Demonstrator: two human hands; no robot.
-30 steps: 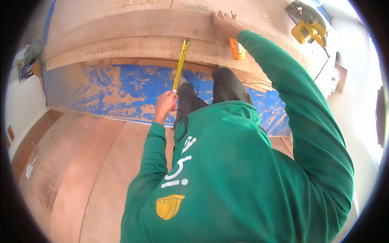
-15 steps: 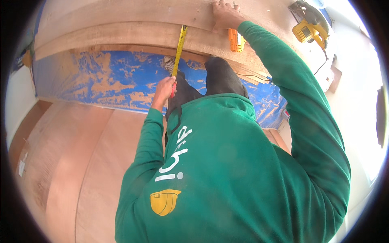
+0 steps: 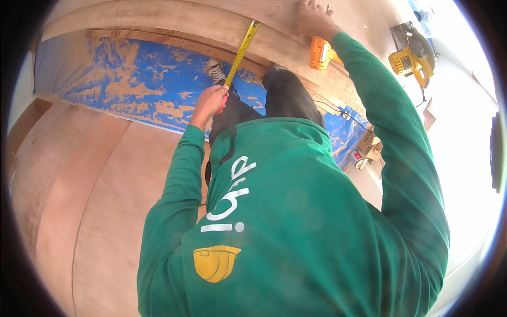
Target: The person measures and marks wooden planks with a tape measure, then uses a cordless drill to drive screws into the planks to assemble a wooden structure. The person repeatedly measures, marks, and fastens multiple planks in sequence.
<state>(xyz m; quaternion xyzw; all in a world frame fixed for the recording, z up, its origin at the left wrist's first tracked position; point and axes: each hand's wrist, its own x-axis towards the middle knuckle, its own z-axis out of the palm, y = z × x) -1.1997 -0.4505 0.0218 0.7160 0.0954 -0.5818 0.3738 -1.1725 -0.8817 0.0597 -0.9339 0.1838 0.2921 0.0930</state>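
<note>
My left hand (image 3: 211, 103) is closed round a tape measure with a red case (image 3: 222, 104). Its yellow blade (image 3: 242, 54) runs up and away to the edge of a long wooden board (image 3: 174, 17). Farther right, my right hand (image 3: 316, 20) rests on the board surface, fingers bent. A thin pencil (image 3: 329, 9) seems to poke out between its fingers, mostly hidden. Just below that hand an orange and yellow power tool (image 3: 320, 54) lies at the board's near side, partly covered by my sleeve.
A yellow circular saw (image 3: 409, 58) with a cord sits at the far right, a clear bottle (image 3: 422, 16) behind it. Blue sheeting (image 3: 121, 74) strewn with sawdust covers the floor below the boards. A cable (image 3: 346, 113) and small boxes (image 3: 367, 148) lie right of my legs.
The whole view has shifted, so the boards sit higher and the saw farther right. My left hand still holds the tape, whose blade now slants more to the right. The right hand stays on the board.
</note>
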